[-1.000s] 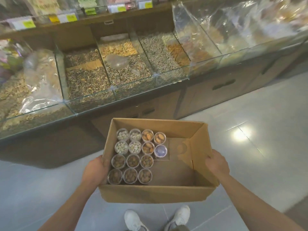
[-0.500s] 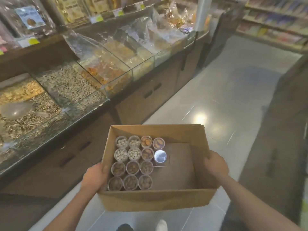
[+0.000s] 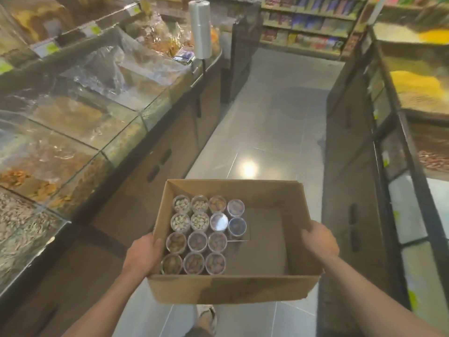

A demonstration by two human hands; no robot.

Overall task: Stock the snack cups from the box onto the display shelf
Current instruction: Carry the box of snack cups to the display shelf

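I hold the box in front of me, above the floor of the shop aisle. My left hand grips the left wall of the box, and its fingers are closed over the top edge. My right hand grips the right wall the same way, with its fingers curled over the rim.

The snack cups stand inside the box, packed close together in the left half, touching each other. The right half of the box floor is bare. No cup is out yet.

I think the box is light, but it is heavier on the left side where the cups sit, so it may tip that way. The card walls are soft and can bend, so I would hold low and firm. The cups look like clear plastic with flat lids. They are smooth and may slip, and a hard squeeze could pop a lid. I would take one cup by its sides, near the top, starting from the open right edge of the group.

Past the box, glass bins of nuts run along the left. Farther off, a display shelf with packets stands at the end of the aisle.
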